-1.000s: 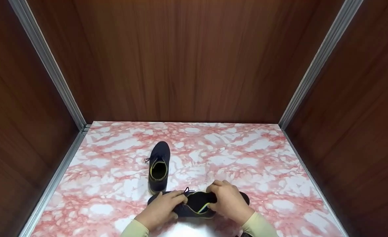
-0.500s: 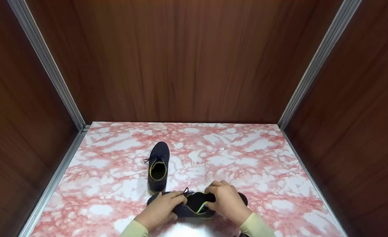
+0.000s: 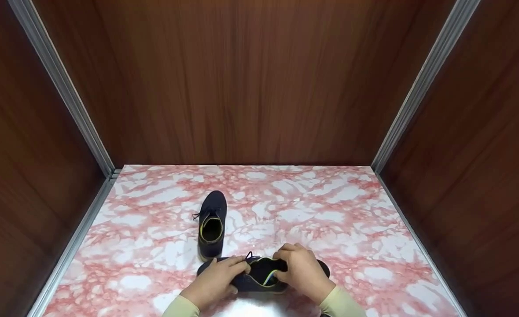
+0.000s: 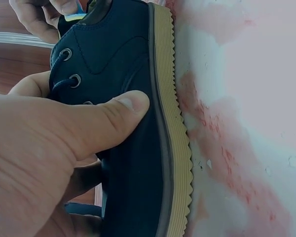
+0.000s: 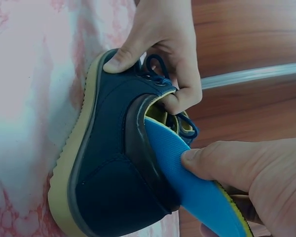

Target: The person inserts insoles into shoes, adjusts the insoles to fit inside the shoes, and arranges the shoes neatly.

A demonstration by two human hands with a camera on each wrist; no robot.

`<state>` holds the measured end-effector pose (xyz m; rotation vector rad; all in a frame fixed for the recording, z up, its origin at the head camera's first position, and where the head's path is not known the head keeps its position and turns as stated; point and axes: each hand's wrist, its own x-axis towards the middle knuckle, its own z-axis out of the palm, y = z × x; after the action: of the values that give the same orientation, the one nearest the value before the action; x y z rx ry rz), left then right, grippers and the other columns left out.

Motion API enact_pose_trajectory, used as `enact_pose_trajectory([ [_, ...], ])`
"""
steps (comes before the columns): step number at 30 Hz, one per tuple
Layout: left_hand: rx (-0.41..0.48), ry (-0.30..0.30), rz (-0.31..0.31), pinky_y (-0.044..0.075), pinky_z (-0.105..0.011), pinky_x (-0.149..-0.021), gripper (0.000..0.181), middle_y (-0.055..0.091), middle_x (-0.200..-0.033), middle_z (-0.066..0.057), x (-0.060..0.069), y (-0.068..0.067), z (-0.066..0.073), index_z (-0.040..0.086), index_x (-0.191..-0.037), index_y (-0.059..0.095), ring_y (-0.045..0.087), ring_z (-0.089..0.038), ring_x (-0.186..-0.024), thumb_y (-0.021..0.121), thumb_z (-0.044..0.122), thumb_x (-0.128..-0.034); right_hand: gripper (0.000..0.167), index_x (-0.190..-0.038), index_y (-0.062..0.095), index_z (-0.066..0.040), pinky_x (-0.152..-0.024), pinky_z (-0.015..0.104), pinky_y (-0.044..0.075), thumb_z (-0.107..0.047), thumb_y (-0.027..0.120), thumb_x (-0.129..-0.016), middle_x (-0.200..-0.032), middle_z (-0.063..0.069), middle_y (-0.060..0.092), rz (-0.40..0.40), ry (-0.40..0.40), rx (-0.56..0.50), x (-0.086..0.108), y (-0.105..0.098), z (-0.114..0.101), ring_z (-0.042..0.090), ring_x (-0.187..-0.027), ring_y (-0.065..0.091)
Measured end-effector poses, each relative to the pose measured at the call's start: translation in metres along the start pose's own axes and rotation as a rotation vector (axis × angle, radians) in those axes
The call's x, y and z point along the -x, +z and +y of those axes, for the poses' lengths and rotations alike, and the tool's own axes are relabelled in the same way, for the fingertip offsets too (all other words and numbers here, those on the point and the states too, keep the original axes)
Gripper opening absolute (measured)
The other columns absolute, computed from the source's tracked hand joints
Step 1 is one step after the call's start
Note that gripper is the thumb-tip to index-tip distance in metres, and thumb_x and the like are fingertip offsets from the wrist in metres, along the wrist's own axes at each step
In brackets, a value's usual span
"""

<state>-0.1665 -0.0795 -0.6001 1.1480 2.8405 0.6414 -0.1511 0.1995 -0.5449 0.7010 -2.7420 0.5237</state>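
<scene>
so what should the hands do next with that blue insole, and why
Probably have the right hand slide the blue insole farther into the held shoe: it lies only partly inside the opening, the rest sticks out in that hand's pinch, and the left hand grips the held shoe's front, which should steady it.

From my head camera I look forward and down across the table [image 3: 321, 207] to the brown back panel [image 3: 241, 88]. My left wrist camera, rolled sideways, sits close by the flank of the shoe [image 4: 135, 182]; my right one, also near, faces its heel [image 5: 118, 197]. Both wrist views share that shoe and the left hand [image 5: 165, 52].
</scene>
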Motion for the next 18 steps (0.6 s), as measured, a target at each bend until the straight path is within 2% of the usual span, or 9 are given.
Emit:
enact_pose_trajectory([
  [10,-0.008,-0.012,0.0,0.047,-0.086,-0.105,0.055,0.066,-0.15,-0.003,0.002,0.001,-0.001,0.03,-0.128,0.065,0.067,-0.029,-0.139,0.091,0.016,-0.0815,0.031,-0.103,0.082,-0.015,-0.084,0.035,0.064,-0.02,0.095,-0.075,-0.102,-0.008,0.077,-0.045,0.044,-0.084,0.0,0.006,0.002,0.016,-0.094,0.072],
  [18,-0.02,0.001,0.012,0.047,-0.086,-0.104,0.056,0.066,-0.152,-0.004,0.001,0.002,0.0,0.029,-0.13,0.066,0.067,-0.03,-0.14,0.09,0.016,-0.0816,0.031,-0.103,0.083,-0.014,-0.086,0.037,0.064,-0.02,0.096,-0.075,-0.101,-0.007,0.077,-0.046,0.05,-0.078,-0.001,0.01,0.0,0.016,-0.096,0.074],
])
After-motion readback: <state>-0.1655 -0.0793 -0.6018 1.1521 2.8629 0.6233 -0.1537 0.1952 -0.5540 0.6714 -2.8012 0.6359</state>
